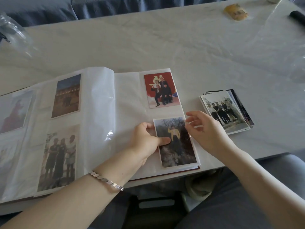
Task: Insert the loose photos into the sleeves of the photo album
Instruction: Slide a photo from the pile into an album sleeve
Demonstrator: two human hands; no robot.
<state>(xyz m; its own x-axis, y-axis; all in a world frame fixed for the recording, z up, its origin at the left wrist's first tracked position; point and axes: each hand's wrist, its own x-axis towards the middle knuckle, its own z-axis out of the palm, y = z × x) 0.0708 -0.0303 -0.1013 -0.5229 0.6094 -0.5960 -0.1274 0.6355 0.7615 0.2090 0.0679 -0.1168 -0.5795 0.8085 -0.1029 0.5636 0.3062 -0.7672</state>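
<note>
Pinches a photo [175, 142] with the left hand [145, 139], thumb on top, over the lower right sleeve of the open photo album [99, 113], by the front edge of the table [165, 38]. Touches its right edge with right hand [208, 129] fingers [189, 120]. Just beside, a stack of loose photos [226, 111].

Soft, even daylight is illuminating the desk [165, 47], casting only faint shadows. Glare is showing on the album sleeves [109, 134]. Wide-angle distortion is bending the frame edges, and corners are appearing blurred.

The pale, marble-patterned worktop [148, 47] carries a crumpled yellow wrapper [235, 12] at its far right, near a black cylinder [297, 16] lying on a clear plastic sheet [280, 47]. A clear plastic bag [13, 30] sits far left, with blue fabric [99, 5] behind
</note>
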